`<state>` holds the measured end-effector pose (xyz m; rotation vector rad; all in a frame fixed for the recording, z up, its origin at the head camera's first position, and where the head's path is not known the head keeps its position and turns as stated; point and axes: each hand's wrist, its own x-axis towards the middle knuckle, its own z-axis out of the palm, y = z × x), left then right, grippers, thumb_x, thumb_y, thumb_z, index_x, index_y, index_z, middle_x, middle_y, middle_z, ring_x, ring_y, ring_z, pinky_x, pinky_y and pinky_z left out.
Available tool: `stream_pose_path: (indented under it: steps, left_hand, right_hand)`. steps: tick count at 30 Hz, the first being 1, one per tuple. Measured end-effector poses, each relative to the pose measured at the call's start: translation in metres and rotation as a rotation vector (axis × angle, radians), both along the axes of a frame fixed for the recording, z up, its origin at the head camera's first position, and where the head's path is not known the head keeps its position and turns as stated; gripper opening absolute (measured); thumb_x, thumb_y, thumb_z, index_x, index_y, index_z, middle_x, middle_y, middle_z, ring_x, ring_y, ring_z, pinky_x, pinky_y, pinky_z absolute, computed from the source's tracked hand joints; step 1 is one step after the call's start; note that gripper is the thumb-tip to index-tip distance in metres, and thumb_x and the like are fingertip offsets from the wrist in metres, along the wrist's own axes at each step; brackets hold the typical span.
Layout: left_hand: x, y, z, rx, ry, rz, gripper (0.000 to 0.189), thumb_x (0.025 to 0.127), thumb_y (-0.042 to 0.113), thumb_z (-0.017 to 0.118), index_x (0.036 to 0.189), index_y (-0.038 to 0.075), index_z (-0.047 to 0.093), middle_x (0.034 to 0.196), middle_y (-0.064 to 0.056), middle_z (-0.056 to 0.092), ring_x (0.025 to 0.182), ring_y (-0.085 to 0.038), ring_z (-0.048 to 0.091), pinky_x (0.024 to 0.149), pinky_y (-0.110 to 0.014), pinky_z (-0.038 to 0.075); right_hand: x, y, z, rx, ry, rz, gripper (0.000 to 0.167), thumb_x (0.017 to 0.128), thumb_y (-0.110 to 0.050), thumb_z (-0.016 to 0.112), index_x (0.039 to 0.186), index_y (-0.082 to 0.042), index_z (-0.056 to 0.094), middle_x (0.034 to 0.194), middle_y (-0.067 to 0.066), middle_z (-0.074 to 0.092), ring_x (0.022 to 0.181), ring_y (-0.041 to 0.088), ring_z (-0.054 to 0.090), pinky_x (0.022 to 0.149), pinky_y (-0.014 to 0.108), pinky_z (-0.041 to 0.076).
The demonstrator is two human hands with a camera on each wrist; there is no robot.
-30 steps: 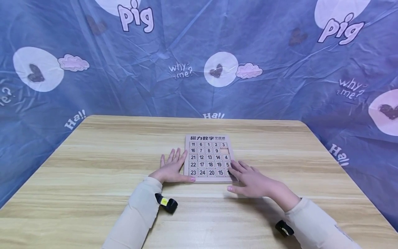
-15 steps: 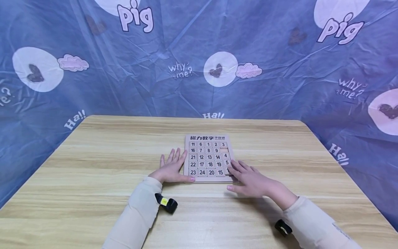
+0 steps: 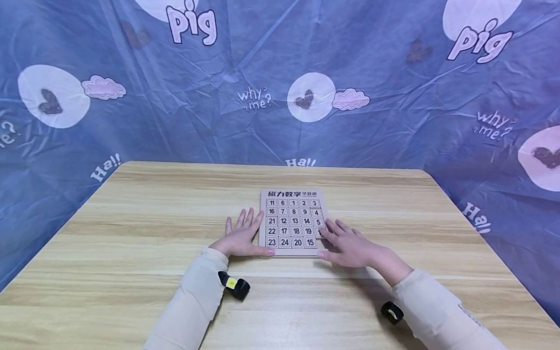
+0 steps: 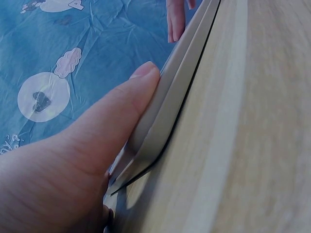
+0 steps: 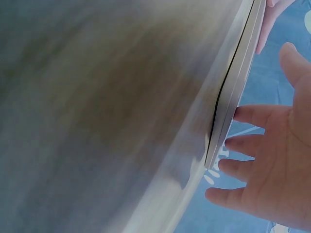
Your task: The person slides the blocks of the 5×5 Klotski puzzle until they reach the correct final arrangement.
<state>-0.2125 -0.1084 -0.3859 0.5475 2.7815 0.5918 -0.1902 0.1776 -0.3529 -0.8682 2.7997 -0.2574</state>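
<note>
A pale number sliding puzzle (image 3: 290, 252) lies flat on the table, its tiles in a square grid under a printed heading. My left hand (image 3: 240, 238) is spread along its left side, the thumb (image 4: 138, 90) resting on the near left corner of the frame. Over the right edge reaches my right hand (image 3: 352, 247), its fingers extended. The index fingertip touches a tile (image 3: 318, 235) in the rightmost column, fourth row, and covers most of its number. Above that tile sit the 5 tile (image 3: 318, 222) and the 4 tile (image 3: 316, 212). An open slot shows at the bottom right corner, partly behind the hand.
The wood-grain table (image 3: 153, 214) extends around the puzzle on all sides. Behind it hangs a blue printed cloth (image 3: 197, 121). Black wrist cameras are strapped at both sleeves.
In the rightmost column, the 4 tile, the 5 tile and the tile under my right index finger have slid up one row. My right hand moved slightly away with them; the left stayed still.
</note>
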Motion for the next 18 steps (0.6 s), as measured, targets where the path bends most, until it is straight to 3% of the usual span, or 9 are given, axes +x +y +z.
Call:
stream_pose_path:
  steps: [11,18]
  left_hand:
    - [0.0,0.0,-0.001,-0.009,-0.005,-0.002,0.111,0.06,0.072,0.054,0.139,0.017,-0.001,0.141,-0.013,-0.01,0.125,-0.026,-0.016,0.093,-0.052,-0.016]
    - [-0.001,0.0,-0.001,-0.016,0.002,-0.001,0.111,0.06,0.072,0.053,0.139,0.016,-0.001,0.141,-0.014,-0.009,0.125,-0.027,-0.016,0.093,-0.053,-0.016]
  right_hand:
    - [-0.003,-0.004,0.001,0.003,0.017,-0.004,0.075,0.082,-0.057,0.042,0.131,-0.001,0.035,0.138,0.022,0.018,0.123,0.042,0.014,0.089,0.062,0.017]
    - [-0.002,-0.028,0.008,0.013,0.003,0.065,0.075,0.082,-0.058,0.039,0.134,-0.005,0.031,0.139,0.02,0.013,0.125,0.039,0.009,0.092,0.06,0.015]
